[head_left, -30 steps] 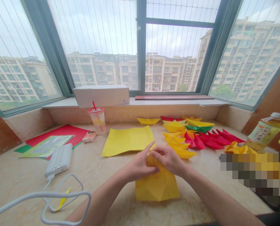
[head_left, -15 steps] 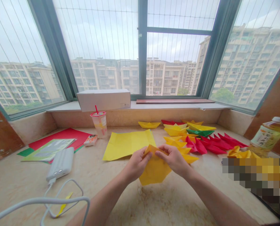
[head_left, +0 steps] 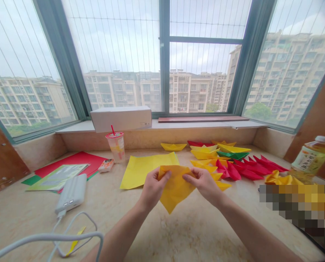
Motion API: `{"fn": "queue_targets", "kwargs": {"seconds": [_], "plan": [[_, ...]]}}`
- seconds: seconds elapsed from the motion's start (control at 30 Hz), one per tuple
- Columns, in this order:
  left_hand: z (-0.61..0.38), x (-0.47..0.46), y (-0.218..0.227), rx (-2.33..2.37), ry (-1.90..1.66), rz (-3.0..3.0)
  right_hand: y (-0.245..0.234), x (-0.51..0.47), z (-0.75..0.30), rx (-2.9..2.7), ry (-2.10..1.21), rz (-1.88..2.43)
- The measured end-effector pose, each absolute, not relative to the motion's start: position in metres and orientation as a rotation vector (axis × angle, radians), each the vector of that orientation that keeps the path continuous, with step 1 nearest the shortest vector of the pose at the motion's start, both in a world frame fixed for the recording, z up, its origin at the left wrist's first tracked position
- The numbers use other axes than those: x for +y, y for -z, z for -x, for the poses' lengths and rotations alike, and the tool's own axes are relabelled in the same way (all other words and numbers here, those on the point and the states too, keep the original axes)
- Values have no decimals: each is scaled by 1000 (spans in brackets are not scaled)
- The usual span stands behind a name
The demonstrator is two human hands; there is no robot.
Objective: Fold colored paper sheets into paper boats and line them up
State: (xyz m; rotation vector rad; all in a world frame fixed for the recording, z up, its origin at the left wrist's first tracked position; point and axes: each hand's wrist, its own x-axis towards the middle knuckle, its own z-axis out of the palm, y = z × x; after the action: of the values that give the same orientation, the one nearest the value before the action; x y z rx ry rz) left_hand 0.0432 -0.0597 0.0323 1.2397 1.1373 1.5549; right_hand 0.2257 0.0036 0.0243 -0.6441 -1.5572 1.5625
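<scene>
Both my hands hold a folded yellow paper [head_left: 174,187] lifted above the marble counter [head_left: 178,233], its lower corner pointing down. My left hand [head_left: 151,189] pinches its upper left edge, thumb on top. My right hand [head_left: 204,183] pinches its upper right edge. Just behind it lies a flat creased yellow sheet [head_left: 147,168]. To the right of my hands sit several folded paper boats, yellow [head_left: 203,153], red [head_left: 249,165] and one green [head_left: 233,154].
A white power bank [head_left: 71,192] with a looping white cable [head_left: 55,238] lies at the left. Red and green sheets [head_left: 69,163], a plastic cup with a red straw [head_left: 115,145], a white box [head_left: 121,118] on the sill and a bottle [head_left: 309,158] at the right stand around.
The folded yellow paper has come up off the counter and been pulled open between my hands, turning so one corner hangs down. My hands have moved slightly apart and farther from me.
</scene>
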Motion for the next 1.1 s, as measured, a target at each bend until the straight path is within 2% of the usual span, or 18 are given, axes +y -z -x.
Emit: {"fn": "queue_targets", "kwargs": {"seconds": [0.17, 0.27, 0.43, 1.1], "plan": [[-44, -61, -31, 1114, -1337, -1320, -27, 12, -232, -1417, -1336, 795], [-45, -62, -29, 1158, -1211, -1364, -32, 11, -233, -1321, -1326, 762], [-46, -62, -30, 1167, -1329, -1327, -34, 8, -230, -1242, -1492, 634], [-42, -58, -22, 1297, -1301, -1523, -34, 5, -229, -1297, -1431, 694]]}}
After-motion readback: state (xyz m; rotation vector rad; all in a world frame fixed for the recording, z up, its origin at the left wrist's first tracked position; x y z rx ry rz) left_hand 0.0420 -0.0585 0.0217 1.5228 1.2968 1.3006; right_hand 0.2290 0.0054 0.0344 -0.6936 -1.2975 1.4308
